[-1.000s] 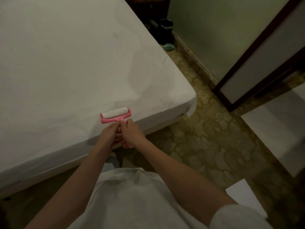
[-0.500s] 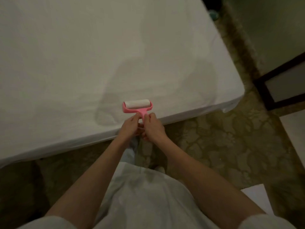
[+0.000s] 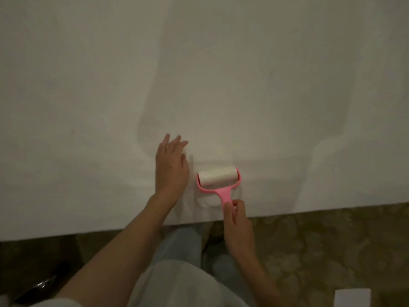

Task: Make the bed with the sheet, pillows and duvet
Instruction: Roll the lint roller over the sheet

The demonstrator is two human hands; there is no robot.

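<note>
A white sheet [image 3: 199, 74] covers the bed and fills most of the head view, smooth apart from faint creases near the front edge. On it lies a pink lint roller [image 3: 218, 179] with a white roll, close to that edge. My right hand [image 3: 235, 220] is closed around the end of the roller's pink handle. My left hand [image 3: 171, 166] rests flat on the sheet just left of the roller, fingers spread, holding nothing. No pillows or duvet are in view.
The bed's front edge [image 3: 309, 210] runs across the lower part of the view, with patterned stone floor [image 3: 332, 251] below it. A white sheet of paper [image 3: 352, 298] lies at the bottom right. A dark object [image 3: 42, 282] sits on the floor at the bottom left.
My left hand has let go of the roller handle and now lies flat on the sheet. The view has swung onto the bed, so the corner and door are out of sight.
</note>
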